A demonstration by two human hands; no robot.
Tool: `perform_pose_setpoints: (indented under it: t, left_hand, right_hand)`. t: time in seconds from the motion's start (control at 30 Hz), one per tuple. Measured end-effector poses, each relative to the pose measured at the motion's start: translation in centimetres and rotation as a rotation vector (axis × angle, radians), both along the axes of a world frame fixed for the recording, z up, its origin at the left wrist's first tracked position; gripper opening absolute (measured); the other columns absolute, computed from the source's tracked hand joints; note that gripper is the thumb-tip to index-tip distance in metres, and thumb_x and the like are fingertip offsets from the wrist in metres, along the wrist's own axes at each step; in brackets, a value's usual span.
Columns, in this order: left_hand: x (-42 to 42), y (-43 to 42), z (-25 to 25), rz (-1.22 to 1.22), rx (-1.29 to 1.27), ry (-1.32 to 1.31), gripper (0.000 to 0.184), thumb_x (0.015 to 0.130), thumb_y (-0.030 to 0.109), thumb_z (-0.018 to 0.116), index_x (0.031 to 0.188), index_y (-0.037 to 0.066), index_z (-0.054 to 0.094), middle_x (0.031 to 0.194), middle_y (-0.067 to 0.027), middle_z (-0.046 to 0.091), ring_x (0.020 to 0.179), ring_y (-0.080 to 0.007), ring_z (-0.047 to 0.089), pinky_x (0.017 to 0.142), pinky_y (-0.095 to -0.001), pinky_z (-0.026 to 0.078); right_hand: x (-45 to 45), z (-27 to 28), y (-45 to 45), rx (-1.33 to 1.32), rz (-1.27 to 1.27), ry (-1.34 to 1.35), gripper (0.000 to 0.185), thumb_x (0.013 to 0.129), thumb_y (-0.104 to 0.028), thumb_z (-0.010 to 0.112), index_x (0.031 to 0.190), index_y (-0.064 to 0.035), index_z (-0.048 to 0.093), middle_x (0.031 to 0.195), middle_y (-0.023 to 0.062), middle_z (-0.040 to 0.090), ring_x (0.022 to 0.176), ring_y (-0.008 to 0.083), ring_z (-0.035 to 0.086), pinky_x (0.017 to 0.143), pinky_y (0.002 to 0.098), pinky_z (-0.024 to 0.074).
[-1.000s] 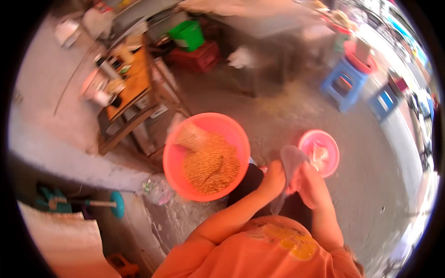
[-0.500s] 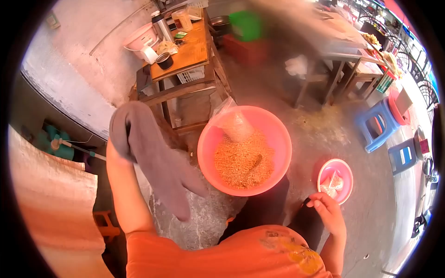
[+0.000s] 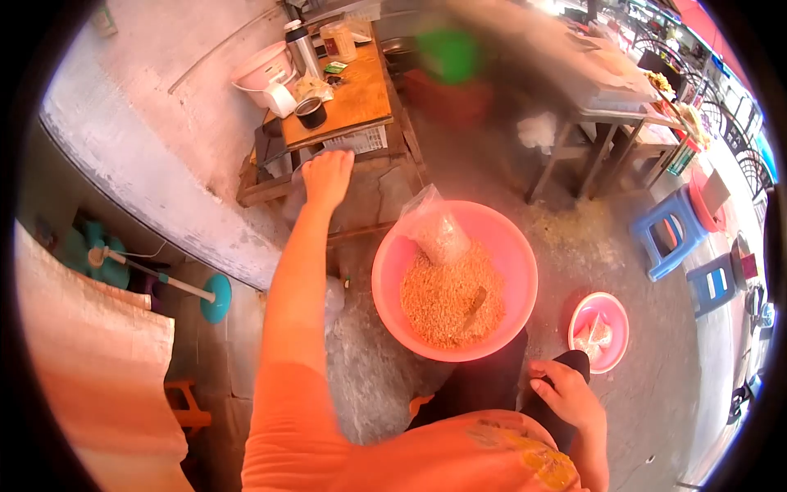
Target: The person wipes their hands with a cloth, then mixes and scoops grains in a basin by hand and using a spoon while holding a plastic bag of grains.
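Observation:
My left hand (image 3: 328, 176) is raised in front of the wooden table, its fingers curled closed and the back of the hand towards me. A limp, greyish, see-through thing (image 3: 293, 201) shows beside the forearm; what the fingers grip is hidden. My right hand (image 3: 568, 392) rests on my knee with loosely bent fingers apart, holding nothing. Between the two stands a large pink basin (image 3: 522, 271) of small tan grains or chopped nuts (image 3: 443, 307). A scoop or spoon handle (image 3: 475, 305) sticks out of them, and a clear plastic bag (image 3: 443, 234) of pale contents leans inside.
A small pink basin (image 3: 620, 348) with filled plastic bags (image 3: 594, 334) stands right of my knee. The wooden table (image 3: 361, 94) carries a thermos (image 3: 303, 51), a dark cup (image 3: 311, 113) and a tub. Blue stools (image 3: 668, 234) stand at the right; an orange stool (image 3: 187, 406) is lower left.
My left hand has swung up and right towards the table; the greyish-purple limp thing that covered it is now mostly behind the forearm. My right hand has settled lower on the knee.

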State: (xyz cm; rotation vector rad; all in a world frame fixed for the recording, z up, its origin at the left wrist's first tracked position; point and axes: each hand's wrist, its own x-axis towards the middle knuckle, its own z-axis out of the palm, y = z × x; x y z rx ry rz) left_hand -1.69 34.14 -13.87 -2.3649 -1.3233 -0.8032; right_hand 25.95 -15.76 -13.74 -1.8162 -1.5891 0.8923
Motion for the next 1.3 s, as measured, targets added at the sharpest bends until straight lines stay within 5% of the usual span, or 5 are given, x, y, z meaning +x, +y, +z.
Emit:
perform_pose_setpoints:
  t: [0.43,0.57,0.9,1.03,1.3]
  left_hand:
    - [-3.5,4.9,1.1,-0.178,-0.708,-0.33,0.038,0.091,0.039,0.055,0.092,0.005,0.072,0.097,-0.0155,0.067,0.096,-0.0333,0.062,0.085,-0.0425,0.045]
    - [-3.7,0.5,3.1,-0.085,0.0,0.043,0.023,0.087,0.027,0.064,0.088,0.004,0.071,0.09,-0.0125,0.064,0.091,-0.0332,0.061,0.081,-0.0404,0.047]
    - [-0.6,5.1,4.3,0.039,0.084,-0.268,0.028,0.09,0.029,0.061,0.088,0.002,0.069,0.088,-0.021,0.068,0.089,-0.0387,0.065,0.077,-0.0469,0.05]
    - [1.3,5.4,2.6,0.11,-0.521,0.035,0.031,0.082,0.033,0.065,0.087,0.003,0.07,0.092,-0.0197,0.07,0.089,-0.0395,0.066,0.079,-0.047,0.052]
    - [-5.3,9.2,3.6,0.262,0.277,-0.423,0.028,0.077,0.03,0.065,0.092,0.006,0.067,0.095,-0.0159,0.066,0.092,-0.0364,0.061,0.081,-0.0502,0.047]
  right_hand:
    - [-0.9,-2.7,-0.2,-0.024,0.018,-0.09,0.031,0.09,-0.022,0.064,0.114,-0.0029,0.062,0.107,0.0179,0.067,0.097,0.0362,0.063,0.085,0.0433,0.0497]
    - [-0.3,-3.2,-0.2,-0.059,0.035,-0.154,0.03,0.087,-0.015,0.064,0.113,0.0,0.061,0.102,0.0183,0.067,0.094,0.0356,0.064,0.082,0.0413,0.0514]
    - [-1.2,-3.0,3.2,-0.074,0.084,-0.127,0.031,0.09,-0.023,0.064,0.114,-0.0029,0.061,0.104,0.0191,0.066,0.099,0.0369,0.062,0.088,0.0444,0.0493]
    - [-0.6,-3.7,3.1,-0.068,0.062,-0.152,0.031,0.088,-0.02,0.065,0.114,-0.0031,0.062,0.1,0.0182,0.067,0.094,0.036,0.063,0.083,0.0437,0.0501]
    - [0.8,-4.6,3.1,-0.133,-0.018,-0.114,0.032,0.088,-0.022,0.065,0.114,-0.0032,0.063,0.101,0.0187,0.067,0.098,0.0362,0.062,0.087,0.0448,0.0489]
